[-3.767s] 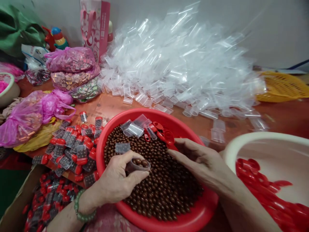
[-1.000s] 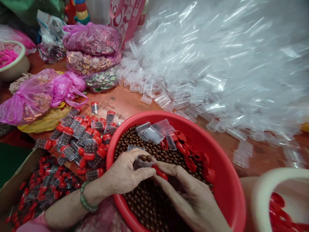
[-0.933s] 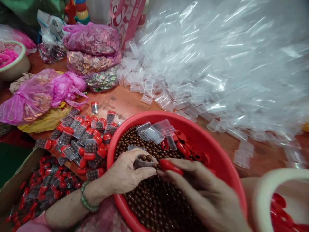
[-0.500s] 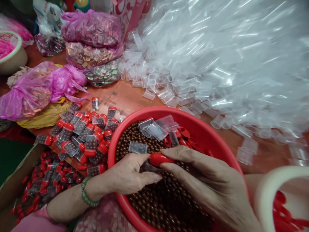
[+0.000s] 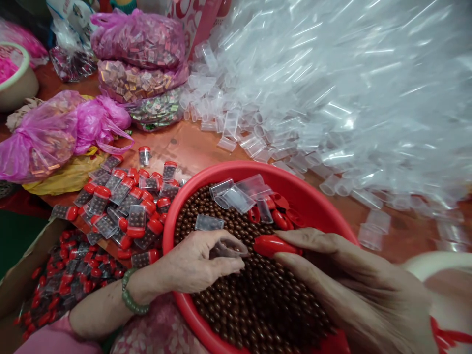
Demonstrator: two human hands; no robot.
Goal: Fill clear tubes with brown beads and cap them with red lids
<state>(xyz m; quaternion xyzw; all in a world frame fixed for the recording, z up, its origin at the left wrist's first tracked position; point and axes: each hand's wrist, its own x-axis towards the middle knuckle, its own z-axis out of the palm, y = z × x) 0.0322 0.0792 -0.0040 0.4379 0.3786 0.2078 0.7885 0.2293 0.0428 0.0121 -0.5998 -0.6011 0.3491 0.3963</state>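
Two bare hands work above a red plastic basin (image 5: 324,196) of brown beads (image 5: 250,300). The left hand (image 5: 195,260)'s fingers hold a clear plastic container (image 5: 224,248); the right hand (image 5: 354,280)'s fingers pinch a glossy red cap (image 5: 275,245), just apart from it. Red-capped filled containers (image 5: 118,206) lie left of the basin.

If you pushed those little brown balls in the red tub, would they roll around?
Probably, yes: the brown balls look round, so they should roll over each other easily. Their shiny surface suggests they may be slippery to pinch. The raised rim of the red tub would likely keep them in with gentle pushing.
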